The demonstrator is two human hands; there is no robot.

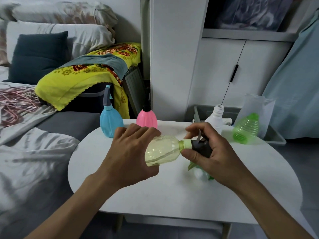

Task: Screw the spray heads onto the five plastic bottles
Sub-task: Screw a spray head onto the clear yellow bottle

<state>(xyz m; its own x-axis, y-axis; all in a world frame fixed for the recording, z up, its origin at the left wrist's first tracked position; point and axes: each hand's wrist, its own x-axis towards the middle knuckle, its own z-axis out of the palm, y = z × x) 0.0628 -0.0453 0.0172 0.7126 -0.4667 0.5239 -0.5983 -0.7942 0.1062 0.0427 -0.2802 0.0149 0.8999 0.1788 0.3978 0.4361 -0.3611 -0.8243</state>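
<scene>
Blue bottle [110, 120]: we've got this one sorted, spray head on, standing at the far edge of the white table [172, 195].
Pink bottle [146, 118]: same deal, black head on top, parked just beside the blue one.
Yellow bottle [161, 150]: the one we're on right now, held sideways above the table, neck pointing right.
Left hand [131, 152]: wrapped around the yellow bottle's body, fingers curled over the top, firm hold.
Right hand [210, 150]: fingers and thumb closed around the dark spray head [201, 146], whose pale collar sits on the neck. Can't tell how far it's threaded, we'd guess mid-twist.
White bottle [215, 118]: neck bare, standing at the far right.
Green bottle [246, 126]: looks headless too, tilted near a clear bag [259, 107].
Something green and clear [200, 171]: half hidden under our right hand, maybe another spray head.
Score: two done, third in progress, two left, as far as we can see.
</scene>
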